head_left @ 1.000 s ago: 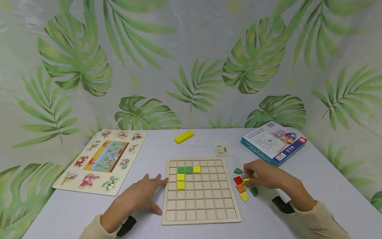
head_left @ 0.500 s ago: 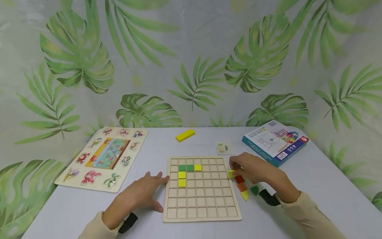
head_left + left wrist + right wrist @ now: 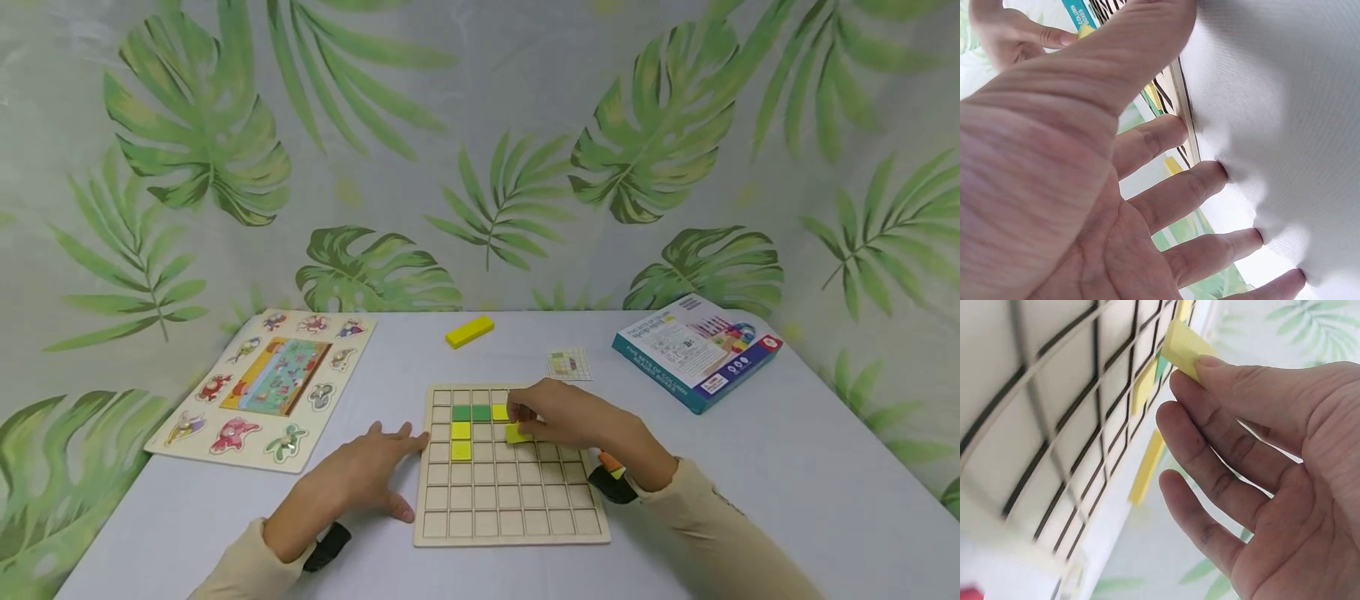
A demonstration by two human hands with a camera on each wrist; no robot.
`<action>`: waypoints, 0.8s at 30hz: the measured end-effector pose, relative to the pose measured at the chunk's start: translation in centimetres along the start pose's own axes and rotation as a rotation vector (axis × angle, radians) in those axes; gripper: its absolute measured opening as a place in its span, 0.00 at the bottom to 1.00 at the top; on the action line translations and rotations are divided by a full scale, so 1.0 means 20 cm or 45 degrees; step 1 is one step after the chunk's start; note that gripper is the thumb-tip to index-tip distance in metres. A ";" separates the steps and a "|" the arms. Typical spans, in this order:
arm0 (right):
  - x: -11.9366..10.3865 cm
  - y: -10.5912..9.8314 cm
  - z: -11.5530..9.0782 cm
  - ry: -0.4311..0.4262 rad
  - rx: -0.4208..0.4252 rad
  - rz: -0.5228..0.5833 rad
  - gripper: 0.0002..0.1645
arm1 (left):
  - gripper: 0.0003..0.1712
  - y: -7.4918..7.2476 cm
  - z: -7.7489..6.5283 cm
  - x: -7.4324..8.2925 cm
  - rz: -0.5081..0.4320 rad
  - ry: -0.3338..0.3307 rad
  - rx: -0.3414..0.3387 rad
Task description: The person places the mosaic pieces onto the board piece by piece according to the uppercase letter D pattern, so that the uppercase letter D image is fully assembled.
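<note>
While right hand pinches yellow tile over board toward twelve o'clock, contact unclear, left hand rests spread-fingered at its nine. Tile looks light, stiff; hold by edges.

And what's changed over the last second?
The right hand moved left from the loose pieces to over the board, carrying a pinched yellow tile; it hasn't let go. Unchanged: the left hand at the board's left edge, and the five set tiles in their cells.
</note>
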State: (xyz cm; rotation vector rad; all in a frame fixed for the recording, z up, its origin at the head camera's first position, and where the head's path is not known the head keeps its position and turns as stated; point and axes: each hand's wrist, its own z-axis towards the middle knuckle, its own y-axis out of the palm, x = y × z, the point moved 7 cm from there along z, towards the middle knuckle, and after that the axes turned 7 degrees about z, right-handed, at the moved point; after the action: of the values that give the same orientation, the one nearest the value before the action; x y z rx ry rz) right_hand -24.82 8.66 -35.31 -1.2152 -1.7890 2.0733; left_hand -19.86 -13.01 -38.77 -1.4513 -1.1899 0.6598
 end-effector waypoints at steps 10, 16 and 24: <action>-0.13 0.10 0.13 -0.055 -0.058 0.037 0.02 | 0.58 0.00 0.01 0.00 -0.009 0.002 -0.001; -0.19 0.15 0.17 -0.058 -0.071 0.077 0.03 | 0.58 0.01 0.00 0.00 -0.008 0.005 -0.011; -0.20 0.21 0.20 -0.008 -0.084 0.067 0.04 | 0.58 0.01 0.00 0.00 -0.005 0.011 -0.002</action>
State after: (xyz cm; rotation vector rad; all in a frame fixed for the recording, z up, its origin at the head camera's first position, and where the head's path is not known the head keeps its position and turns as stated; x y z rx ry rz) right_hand -23.10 2.03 -37.30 -1.2876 -1.8617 2.0627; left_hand -19.85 -13.02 -38.94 -1.4517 -1.1869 0.6495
